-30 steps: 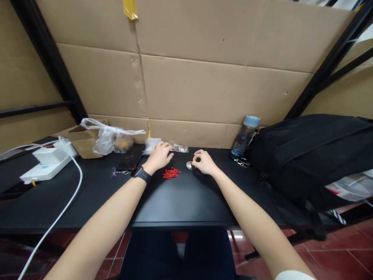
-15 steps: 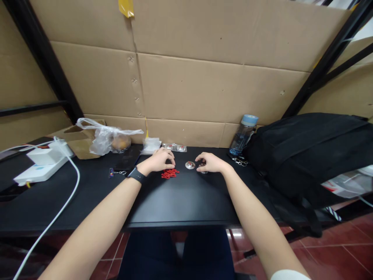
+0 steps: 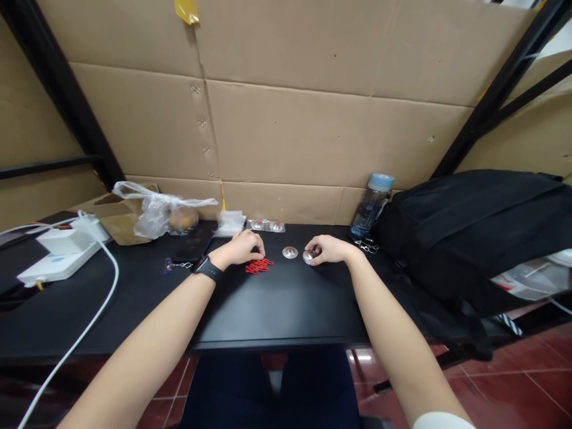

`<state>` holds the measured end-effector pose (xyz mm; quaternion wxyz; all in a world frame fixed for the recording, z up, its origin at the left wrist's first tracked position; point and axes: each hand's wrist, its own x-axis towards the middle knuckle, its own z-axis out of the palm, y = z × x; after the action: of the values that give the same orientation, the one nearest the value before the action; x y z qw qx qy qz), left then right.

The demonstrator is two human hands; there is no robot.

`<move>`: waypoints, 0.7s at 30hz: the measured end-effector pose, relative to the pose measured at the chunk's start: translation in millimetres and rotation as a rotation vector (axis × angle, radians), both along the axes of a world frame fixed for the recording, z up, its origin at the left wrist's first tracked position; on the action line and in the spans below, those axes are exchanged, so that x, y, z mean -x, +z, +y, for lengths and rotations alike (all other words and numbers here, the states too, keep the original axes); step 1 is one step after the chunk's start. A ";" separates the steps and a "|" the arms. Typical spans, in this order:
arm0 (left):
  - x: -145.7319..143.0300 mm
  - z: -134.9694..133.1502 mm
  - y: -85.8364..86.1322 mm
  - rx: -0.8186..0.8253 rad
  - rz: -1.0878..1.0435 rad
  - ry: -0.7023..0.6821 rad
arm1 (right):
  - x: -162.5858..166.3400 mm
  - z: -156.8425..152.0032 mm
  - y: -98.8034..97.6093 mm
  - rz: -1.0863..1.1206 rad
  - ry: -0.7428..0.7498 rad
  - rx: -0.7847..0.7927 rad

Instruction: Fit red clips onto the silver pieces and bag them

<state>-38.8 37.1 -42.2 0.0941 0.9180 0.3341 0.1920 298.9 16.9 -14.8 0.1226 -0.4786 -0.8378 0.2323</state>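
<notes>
On the black table [image 3: 277, 310], my left hand [image 3: 239, 248], with a black watch on its wrist, rests over a small pile of red rings [image 3: 258, 266], fingertips touching them. My right hand [image 3: 328, 249] pinches a small round silver metal piece [image 3: 308, 257] against the tabletop. A second silver disc with a red centre [image 3: 290, 252] lies free between the two hands. Behind them, by the cardboard wall, sit small clear packets with more discs [image 3: 267, 226] and a white packet [image 3: 230, 222].
A black backpack [image 3: 473, 232] fills the right side, with a blue-capped water bottle [image 3: 372, 204] and keys beside it. To the left are a dark phone [image 3: 192, 246], a plastic bag [image 3: 163, 211] on a brown box, and a white power strip [image 3: 60, 253] with a cable.
My left hand drew back from the packets at the wall onto the red rings. My right hand let go of one disc, shifted right and took hold of another silver piece.
</notes>
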 end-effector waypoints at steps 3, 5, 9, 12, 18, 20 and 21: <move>-1.1 -0.2 -1.4 -0.004 0.004 0.001 | 1.8 -1.8 0.4 0.011 -0.001 0.008; -2.3 -0.5 -3.4 -0.017 0.028 0.018 | 3.3 -3.1 1.1 0.001 -0.005 0.011; -4.6 -1.8 -5.8 -0.044 0.008 0.051 | 5.3 -4.5 2.1 -0.022 -0.015 0.005; -6.1 -3.8 -1.8 -0.061 -0.044 0.067 | 4.9 -4.2 1.8 -0.020 -0.014 -0.005; -10.8 -8.4 11.0 -0.083 -0.167 0.065 | 2.5 -2.9 0.6 -0.003 -0.004 -0.018; -13.0 -9.2 12.2 -0.092 -0.204 0.071 | 2.3 -3.2 1.5 0.012 -0.010 -0.024; -14.1 -9.6 12.3 -0.096 -0.213 0.082 | 2.4 -3.7 2.3 0.018 -0.011 -0.031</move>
<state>-24.8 27.5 -29.9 0.0770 0.8813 0.3500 0.3080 296.5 13.2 -12.4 0.1391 -0.4792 -0.8375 0.2228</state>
